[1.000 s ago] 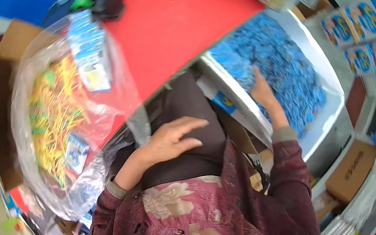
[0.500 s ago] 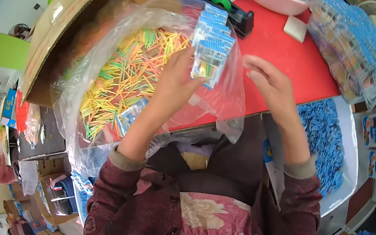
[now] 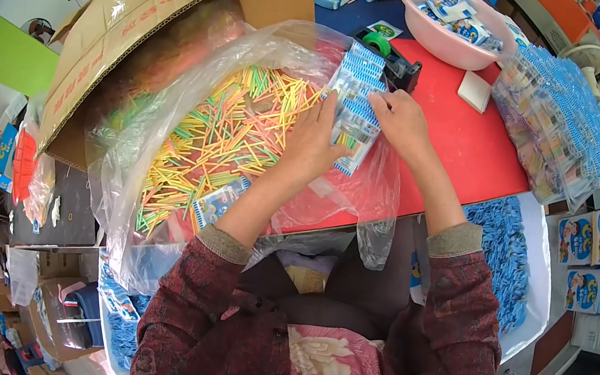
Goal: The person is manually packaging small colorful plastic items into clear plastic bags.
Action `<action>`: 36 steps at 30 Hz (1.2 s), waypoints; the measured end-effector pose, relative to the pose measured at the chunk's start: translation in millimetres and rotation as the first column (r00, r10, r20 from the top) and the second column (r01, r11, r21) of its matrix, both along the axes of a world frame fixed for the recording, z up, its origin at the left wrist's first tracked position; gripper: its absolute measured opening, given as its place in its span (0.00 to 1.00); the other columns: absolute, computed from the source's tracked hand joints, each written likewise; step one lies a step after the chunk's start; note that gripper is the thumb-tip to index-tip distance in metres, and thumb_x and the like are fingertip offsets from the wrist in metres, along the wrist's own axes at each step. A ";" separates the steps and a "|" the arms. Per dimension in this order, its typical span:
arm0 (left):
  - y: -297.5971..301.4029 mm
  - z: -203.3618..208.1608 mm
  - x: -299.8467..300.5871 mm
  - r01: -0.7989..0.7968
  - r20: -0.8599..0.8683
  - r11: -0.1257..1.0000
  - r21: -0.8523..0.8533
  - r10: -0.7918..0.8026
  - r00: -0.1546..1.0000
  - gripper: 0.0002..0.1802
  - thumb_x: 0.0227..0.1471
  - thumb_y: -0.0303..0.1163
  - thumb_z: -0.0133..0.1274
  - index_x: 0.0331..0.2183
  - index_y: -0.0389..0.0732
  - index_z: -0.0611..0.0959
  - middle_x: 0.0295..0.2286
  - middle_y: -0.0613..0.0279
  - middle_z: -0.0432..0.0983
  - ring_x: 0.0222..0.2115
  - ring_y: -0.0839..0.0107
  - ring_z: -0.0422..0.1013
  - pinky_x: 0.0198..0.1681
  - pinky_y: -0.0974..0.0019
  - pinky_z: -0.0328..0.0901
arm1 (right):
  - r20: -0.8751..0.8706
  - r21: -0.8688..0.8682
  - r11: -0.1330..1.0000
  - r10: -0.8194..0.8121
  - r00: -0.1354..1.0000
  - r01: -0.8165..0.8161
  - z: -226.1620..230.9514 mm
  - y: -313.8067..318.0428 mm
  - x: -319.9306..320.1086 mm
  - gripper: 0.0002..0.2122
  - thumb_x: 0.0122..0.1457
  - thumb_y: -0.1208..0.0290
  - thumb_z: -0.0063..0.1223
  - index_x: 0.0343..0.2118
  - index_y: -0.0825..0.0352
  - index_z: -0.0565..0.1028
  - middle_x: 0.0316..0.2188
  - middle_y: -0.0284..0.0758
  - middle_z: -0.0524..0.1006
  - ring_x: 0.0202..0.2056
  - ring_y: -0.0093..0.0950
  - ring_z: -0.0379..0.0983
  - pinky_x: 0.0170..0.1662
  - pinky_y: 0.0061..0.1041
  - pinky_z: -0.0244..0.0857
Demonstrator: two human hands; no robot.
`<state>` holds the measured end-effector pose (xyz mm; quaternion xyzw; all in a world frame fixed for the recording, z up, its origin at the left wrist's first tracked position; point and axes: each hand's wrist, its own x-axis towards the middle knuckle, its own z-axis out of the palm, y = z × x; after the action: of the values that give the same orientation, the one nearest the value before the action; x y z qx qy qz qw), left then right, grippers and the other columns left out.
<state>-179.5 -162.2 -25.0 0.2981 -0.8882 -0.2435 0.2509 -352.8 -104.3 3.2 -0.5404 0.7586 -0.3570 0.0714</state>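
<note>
A row of overlapping small clear packets (image 3: 354,135) with blue-striped ends lies on the near side of the red table top, colored sticks showing in the front one. My left hand (image 3: 308,143) holds the row along its left edge, thumb across the front packet. At the right edge, my right hand (image 3: 406,124) pinches the packets between thumb and fingers; its fingertips are partly hidden. Left of them, a heap of yellow, green and pink thin sticks (image 3: 227,125) lies in a large open clear plastic bag (image 3: 128,192). Another packet (image 3: 221,200) rests on the sticks beside my left forearm.
Behind the packets stands a black tape dispenser (image 3: 401,70). A pink basin (image 3: 454,53) of packets, a white pad (image 3: 474,92) and a bulging bag of packets (image 3: 554,122) sit farther right. A cardboard box (image 3: 129,27) leans at left; a white bin (image 3: 539,304) holds blue pieces.
My right hand has moved left and closed on the right edge of the packets. My left hand stays at their left edge. The whole view has shifted slightly.
</note>
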 end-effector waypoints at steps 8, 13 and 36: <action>-2.2 4.5 7.1 0.198 -0.286 0.906 0.373 -0.090 0.954 0.59 0.28 0.23 0.67 0.59 0.38 0.48 0.51 0.43 0.59 0.51 0.53 0.61 0.51 0.59 0.61 | 0.059 -0.395 0.880 0.312 0.948 -0.265 -4.8 17.0 20.1 0.11 0.55 0.65 0.51 0.25 0.70 0.75 0.30 0.43 0.72 0.33 0.34 0.71 0.35 0.30 0.64; 3.0 13.9 7.9 0.202 -0.242 0.826 0.526 -0.082 0.967 0.54 0.36 0.22 0.63 0.60 0.40 0.48 0.50 0.51 0.62 0.46 0.68 0.67 0.46 0.67 0.65 | 0.816 -0.391 0.906 0.423 0.395 -0.162 6.5 34.0 28.9 0.19 0.54 0.70 0.55 0.49 0.67 0.67 0.42 0.33 0.71 0.42 0.21 0.67 0.46 0.22 0.63; -49.9 12.5 -17.7 0.105 -0.047 0.969 0.225 -0.097 0.994 0.58 0.26 0.36 0.70 0.56 0.35 0.55 0.50 0.42 0.61 0.51 0.50 0.60 0.53 0.58 0.57 | 0.508 -0.161 0.987 0.090 0.857 -0.009 -12.3 6.8 24.8 0.37 0.44 0.73 0.64 0.57 0.71 0.57 0.46 0.40 0.70 0.46 0.26 0.68 0.49 0.24 0.62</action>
<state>-197.2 -212.0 -12.5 0.2750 -0.8638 -0.3612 0.2184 -328.0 -97.4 -9.1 -0.4489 0.6683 -0.5432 0.2385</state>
